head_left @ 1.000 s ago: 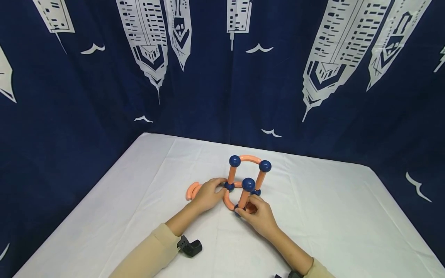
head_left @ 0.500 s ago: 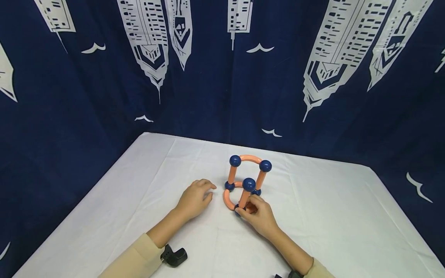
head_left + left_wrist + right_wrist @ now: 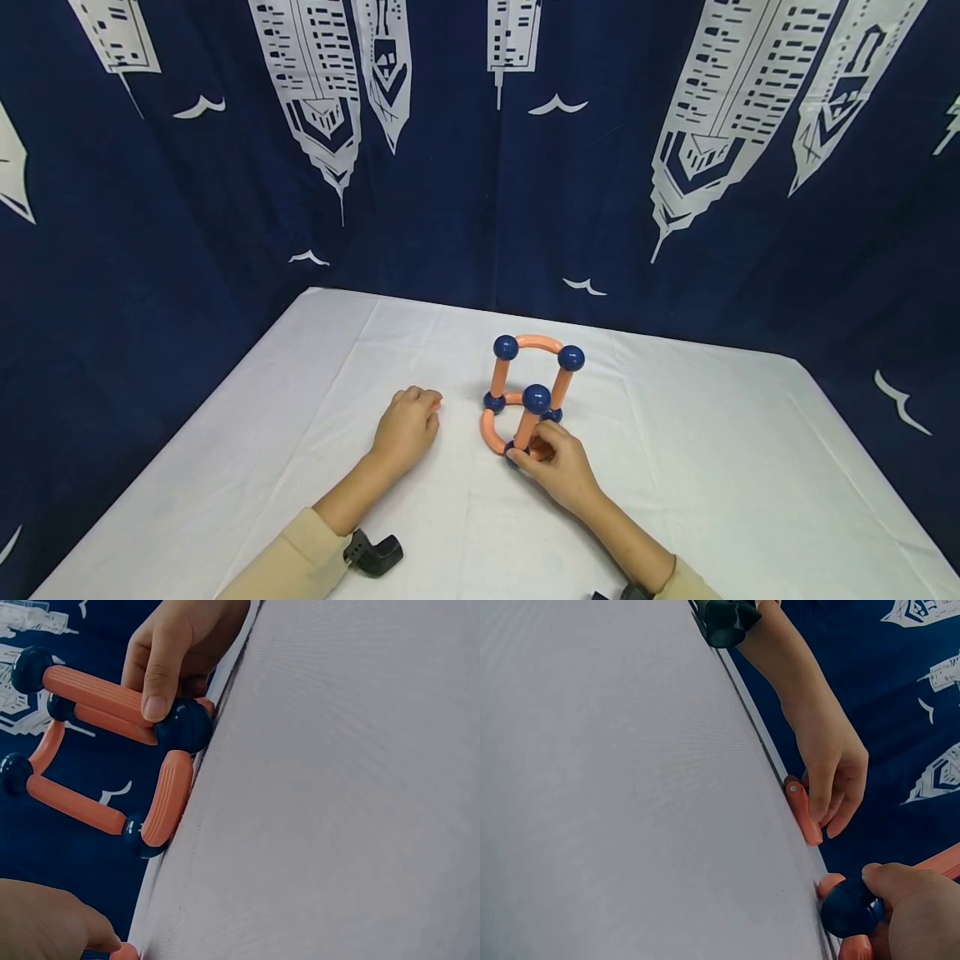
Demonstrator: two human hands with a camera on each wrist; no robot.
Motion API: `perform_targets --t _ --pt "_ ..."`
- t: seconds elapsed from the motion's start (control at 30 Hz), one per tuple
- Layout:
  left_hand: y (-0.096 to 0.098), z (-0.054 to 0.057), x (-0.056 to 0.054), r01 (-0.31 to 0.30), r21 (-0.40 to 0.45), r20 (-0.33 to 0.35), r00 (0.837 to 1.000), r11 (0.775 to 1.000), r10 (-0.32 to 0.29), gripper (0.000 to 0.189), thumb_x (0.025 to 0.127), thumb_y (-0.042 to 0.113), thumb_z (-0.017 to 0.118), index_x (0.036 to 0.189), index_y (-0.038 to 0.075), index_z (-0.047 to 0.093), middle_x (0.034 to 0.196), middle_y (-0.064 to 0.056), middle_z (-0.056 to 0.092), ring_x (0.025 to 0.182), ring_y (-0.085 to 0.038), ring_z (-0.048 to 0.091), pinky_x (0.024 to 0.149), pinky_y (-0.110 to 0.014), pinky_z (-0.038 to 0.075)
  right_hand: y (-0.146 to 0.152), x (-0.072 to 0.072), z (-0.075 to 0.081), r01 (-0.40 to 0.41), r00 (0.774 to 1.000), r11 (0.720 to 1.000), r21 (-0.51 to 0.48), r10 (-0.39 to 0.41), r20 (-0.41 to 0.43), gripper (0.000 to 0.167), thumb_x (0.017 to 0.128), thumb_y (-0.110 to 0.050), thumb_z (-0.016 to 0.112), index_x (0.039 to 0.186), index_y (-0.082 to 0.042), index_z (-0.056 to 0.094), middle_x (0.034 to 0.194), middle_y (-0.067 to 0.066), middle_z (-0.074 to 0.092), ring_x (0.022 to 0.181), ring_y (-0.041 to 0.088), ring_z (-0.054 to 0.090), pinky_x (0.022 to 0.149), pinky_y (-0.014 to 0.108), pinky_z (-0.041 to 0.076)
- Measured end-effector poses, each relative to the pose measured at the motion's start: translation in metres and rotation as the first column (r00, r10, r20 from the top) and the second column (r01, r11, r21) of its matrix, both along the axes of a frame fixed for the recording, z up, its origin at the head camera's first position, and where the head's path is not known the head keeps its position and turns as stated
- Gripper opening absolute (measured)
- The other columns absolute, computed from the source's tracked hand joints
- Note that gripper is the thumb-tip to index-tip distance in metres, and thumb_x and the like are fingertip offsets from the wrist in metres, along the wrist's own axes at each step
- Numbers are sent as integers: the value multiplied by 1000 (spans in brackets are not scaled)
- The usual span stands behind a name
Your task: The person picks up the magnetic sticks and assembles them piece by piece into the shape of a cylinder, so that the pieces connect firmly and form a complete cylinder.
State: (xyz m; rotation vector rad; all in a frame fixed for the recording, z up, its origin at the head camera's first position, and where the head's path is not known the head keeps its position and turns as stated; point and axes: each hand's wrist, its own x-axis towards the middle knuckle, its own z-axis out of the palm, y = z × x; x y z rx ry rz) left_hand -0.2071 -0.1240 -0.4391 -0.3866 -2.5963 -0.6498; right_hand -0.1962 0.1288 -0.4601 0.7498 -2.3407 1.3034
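Observation:
A frame of blue balls and orange magnetic sticks stands on the white cloth, centre of the head view. Its uprights are straight sticks [image 3: 499, 377]; curved sticks [image 3: 491, 433] form its base, and another curved stick [image 3: 538, 342] spans two top balls. My right hand [image 3: 562, 471] pinches the near bottom ball [image 3: 185, 726], thumb against it where the upright meets it. Left of the frame, my left hand [image 3: 407, 429] has its fingers bent down on a loose curved orange stick [image 3: 802, 812], mostly hidden under the hand in the head view.
The white-covered table [image 3: 712, 467] reaches back to a dark blue curtain [image 3: 480, 208] printed with white buildings and birds. A black wrist camera [image 3: 375, 554] sits at my left sleeve [image 3: 288, 558]. The near top ball [image 3: 536, 398] carries no curved stick.
My left hand has let go of the frame's left bottom ball, moved left and closed its fingers at the loose curved sticks. My right hand and the frame have stayed in place.

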Motion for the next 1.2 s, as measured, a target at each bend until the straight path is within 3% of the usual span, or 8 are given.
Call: perform_targets --t 0.4,0.63,0.83,1.03,1.13,1.2 --pt "3 -4 0 -50 -54 22 998 997 51 21 80 4 73 100 -2 71 95 -15 70 83 -35 67 69 -43 55 2 0 -2 -2 1000 1000 -4 2 3 18 75 -9 84 83 -12 67 78 -6 55 67 13 51 59 22 45" --pt "3 -3 1 -57 -48 4 998 997 57 13 82 2 73 93 -2 71 83 -14 65 74 -32 64 64 -41 54 1 -1 -2 -9 1000 1000 -4 9 -12 18 76 -9 83 84 -12 67 77 -4 55 67 13 51 59 23 45" --pt "3 3 2 -36 35 12 999 999 36 16 85 1 71 99 -6 70 86 -18 66 80 -34 65 72 -43 53 0 -1 -1 -20 999 1000 -2 20 -32 18 76 -8 83 83 -12 67 77 -2 55 67 13 51 58 23 44" --pt "2 11 2 -45 101 75 996 994 38 20 86 6 70 104 -4 70 90 -15 67 81 -29 66 70 -44 53 0 -1 -1 -22 999 1000 -1 22 -35 18 75 -8 83 83 -12 67 76 -2 55 66 13 51 58 23 45" --pt "1 14 2 -67 145 127 991 987 49 21 86 9 70 105 -1 70 91 -10 67 73 -20 62 64 -38 51 0 -1 -1 -21 999 1000 -2 21 -29 18 75 -9 83 83 -12 67 77 -2 55 67 13 51 58 23 45" --pt "1 16 1 -74 215 198 980 974 31 21 86 9 69 106 0 70 87 -6 67 63 -15 60 57 -33 49 1 -2 -1 -19 999 1000 0 19 -30 18 76 -9 83 82 -12 67 77 -2 55 67 13 52 58 23 45"
